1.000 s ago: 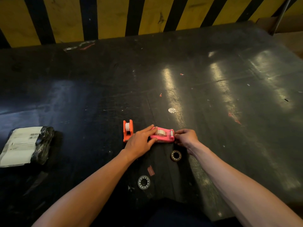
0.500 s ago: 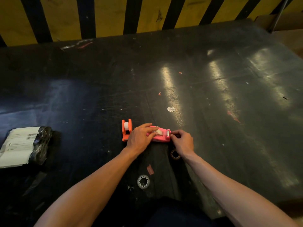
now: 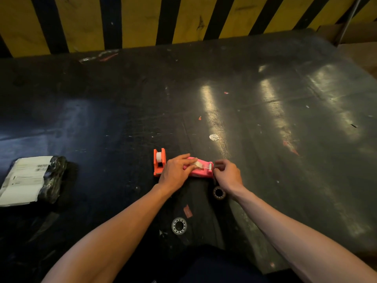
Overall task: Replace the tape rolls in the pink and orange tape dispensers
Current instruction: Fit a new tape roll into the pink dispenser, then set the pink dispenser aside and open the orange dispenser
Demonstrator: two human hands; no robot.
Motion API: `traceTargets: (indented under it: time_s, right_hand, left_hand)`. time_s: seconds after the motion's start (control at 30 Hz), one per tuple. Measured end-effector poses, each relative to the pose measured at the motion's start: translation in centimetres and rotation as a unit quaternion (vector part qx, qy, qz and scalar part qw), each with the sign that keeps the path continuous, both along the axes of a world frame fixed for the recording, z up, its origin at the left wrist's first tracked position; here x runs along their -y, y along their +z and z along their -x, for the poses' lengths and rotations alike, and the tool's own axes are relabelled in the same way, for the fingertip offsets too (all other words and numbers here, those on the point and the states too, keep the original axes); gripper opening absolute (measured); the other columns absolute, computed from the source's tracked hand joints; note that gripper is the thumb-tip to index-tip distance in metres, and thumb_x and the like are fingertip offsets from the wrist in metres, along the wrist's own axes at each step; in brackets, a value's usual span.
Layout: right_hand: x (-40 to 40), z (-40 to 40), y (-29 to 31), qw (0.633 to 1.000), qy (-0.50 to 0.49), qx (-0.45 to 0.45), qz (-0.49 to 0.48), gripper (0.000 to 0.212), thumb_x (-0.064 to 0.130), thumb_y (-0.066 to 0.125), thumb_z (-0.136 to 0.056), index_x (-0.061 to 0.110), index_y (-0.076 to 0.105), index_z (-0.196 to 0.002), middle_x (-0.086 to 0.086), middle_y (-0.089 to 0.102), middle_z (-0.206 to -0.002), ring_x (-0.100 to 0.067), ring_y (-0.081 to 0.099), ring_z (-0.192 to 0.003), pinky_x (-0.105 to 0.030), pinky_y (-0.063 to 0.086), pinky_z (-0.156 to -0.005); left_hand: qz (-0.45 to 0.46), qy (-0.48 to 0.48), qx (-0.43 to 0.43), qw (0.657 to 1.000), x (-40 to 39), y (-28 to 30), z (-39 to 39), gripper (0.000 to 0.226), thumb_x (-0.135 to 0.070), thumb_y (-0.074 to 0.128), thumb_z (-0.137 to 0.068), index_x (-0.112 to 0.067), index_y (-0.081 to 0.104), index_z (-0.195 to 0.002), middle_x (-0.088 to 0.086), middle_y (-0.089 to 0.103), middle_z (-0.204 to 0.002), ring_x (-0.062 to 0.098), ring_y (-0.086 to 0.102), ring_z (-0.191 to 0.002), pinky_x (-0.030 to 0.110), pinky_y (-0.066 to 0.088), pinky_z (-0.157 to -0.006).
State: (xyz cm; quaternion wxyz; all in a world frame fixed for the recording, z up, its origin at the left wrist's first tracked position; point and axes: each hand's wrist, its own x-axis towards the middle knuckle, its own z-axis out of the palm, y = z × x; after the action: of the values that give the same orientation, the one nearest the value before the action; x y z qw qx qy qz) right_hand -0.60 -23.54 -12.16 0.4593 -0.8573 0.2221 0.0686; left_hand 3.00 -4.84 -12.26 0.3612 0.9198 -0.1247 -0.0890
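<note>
The pink tape dispenser (image 3: 201, 170) lies on the dark table with a clear tape roll in it. My left hand (image 3: 175, 172) rests on its left end, fingers over the roll. My right hand (image 3: 227, 174) pinches at its right end by the cutter, apparently on the tape's loose end. The orange dispenser (image 3: 159, 163) stands just left of my left hand with a white roll in it. Two tape rolls lie nearer to me: one (image 3: 219, 192) under my right wrist, another (image 3: 179, 225) between my forearms.
A wrapped parcel with a white label (image 3: 30, 179) lies at the left edge. A round white sticker (image 3: 213, 136) sits beyond the dispensers. A yellow and black striped wall (image 3: 183, 19) closes the far side of the table (image 3: 285, 119).
My right hand has shifted slightly right at the cutter end. My left hand stays on the pink dispenser. The view has barely moved.
</note>
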Motion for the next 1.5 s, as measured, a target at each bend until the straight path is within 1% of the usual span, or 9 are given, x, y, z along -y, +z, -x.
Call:
traceTargets:
  time_s: [0.1,0.2,0.27,0.33,0.43,0.53,0.67,0.93,1.5]
  right_hand:
    - [-0.6,0.0,0.5,0.982,0.146,0.078,0.094,0.049,0.013,0.058,-0.085,0.014,0.054,-0.134,-0.01,0.056,-0.132,-0.027,0.052,-0.122,-0.042,0.044,-0.103]
    - [-1.1,-0.2,0.4,0.956,0.251,0.062,0.137,0.066,0.02,0.058,-0.078,0.019,0.043,-0.143,-0.006,0.049,-0.141,-0.028,0.044,-0.131,-0.049,0.04,-0.107]
    - [-1.1,-0.3,-0.1,0.941,0.287,0.042,0.174,0.072,0.027,0.06,-0.078,0.022,0.037,-0.145,-0.005,0.045,-0.144,-0.028,0.041,-0.133,-0.049,0.04,-0.106]
    - [-1.1,-0.4,-0.7,0.922,0.31,0.043,0.23,0.071,0.031,0.062,-0.081,0.023,0.035,-0.146,-0.004,0.045,-0.142,-0.03,0.042,-0.129,-0.048,0.042,-0.1]
    - [-0.9,-0.8,-1.1,0.916,0.304,0.06,0.254,0.066,0.032,0.065,-0.084,0.019,0.039,-0.143,-0.009,0.051,-0.13,-0.035,0.049,-0.117,-0.047,0.044,-0.093]
    - [-0.7,-1.5,-1.1,0.931,0.288,0.06,0.218,0.065,0.033,0.07,-0.082,0.015,0.045,-0.139,-0.012,0.053,-0.121,-0.034,0.051,-0.11,-0.045,0.046,-0.094]
    - [-0.6,-3.7,-0.5,0.955,0.214,0.054,0.198,0.055,0.032,0.07,-0.081,0.013,0.051,-0.128,-0.015,0.053,-0.115,-0.036,0.05,-0.104,-0.043,0.045,-0.09]
    - [-0.2,-6.8,-0.3,0.977,0.115,0.039,0.175,0.058,0.033,0.074,-0.079,0.006,0.055,-0.127,-0.021,0.055,-0.118,-0.04,0.051,-0.108,-0.043,0.043,-0.094]
    - [-3.2,-6.4,0.3,0.984,-0.03,-0.033,0.173,0.069,0.041,0.073,-0.082,0.001,0.045,-0.13,-0.024,0.047,-0.133,-0.045,0.044,-0.123,-0.049,0.039,-0.101]
  left_hand:
    - [0.005,-0.012,-0.012,1.0,-0.3,0.1,0.1,0.048,-0.021,0.067,-0.094,-0.023,0.054,-0.141,0.004,0.052,-0.149,0.017,0.048,-0.137,0.032,0.035,-0.113]
    - [0.014,-0.03,-0.021,0.999,-0.8,0.1,0.5,0.056,-0.013,0.06,-0.096,-0.021,0.043,-0.149,0.004,0.045,-0.154,0.015,0.04,-0.142,0.023,0.027,-0.112]
    - [0.019,-0.017,0.026,0.999,-1.2,0.3,1.0,0.052,-0.01,0.057,-0.096,-0.02,0.046,-0.147,0.004,0.049,-0.152,0.015,0.042,-0.141,0.028,0.029,-0.117]
    - [-0.008,0.024,0.127,0.992,-1.7,0.2,1.7,0.052,-0.01,0.059,-0.093,-0.019,0.051,-0.144,0.006,0.054,-0.143,0.019,0.046,-0.135,0.04,0.039,-0.114]
    - [-0.048,0.138,0.169,0.975,-2.9,-0.2,2.6,0.068,-0.02,0.068,-0.087,-0.025,0.038,-0.148,0.011,0.043,-0.138,0.026,0.042,-0.125,0.04,0.043,-0.102]
    - [-0.043,0.211,0.072,0.974,-4.3,-1.5,2.9,0.089,-0.032,0.073,-0.085,-0.023,0.021,-0.156,0.013,0.029,-0.144,0.028,0.036,-0.128,0.041,0.038,-0.106]
    - [0.007,0.219,-0.046,0.975,-5.1,-2.8,2.6,0.098,-0.038,0.073,-0.086,-0.027,0.007,-0.158,0.009,0.026,-0.145,0.026,0.039,-0.132,0.041,0.037,-0.111]
    - [0.045,0.225,-0.078,0.97,-5.2,-3.1,1.7,0.097,-0.036,0.076,-0.084,-0.032,0.013,-0.158,0.005,0.034,-0.142,0.017,0.047,-0.123,0.027,0.034,-0.1]
    - [0.033,0.24,-0.091,0.966,-4.6,-1.8,1.9,0.099,-0.043,0.079,-0.08,-0.03,0.018,-0.156,0.008,0.039,-0.143,0.024,0.048,-0.127,0.041,0.042,-0.105]
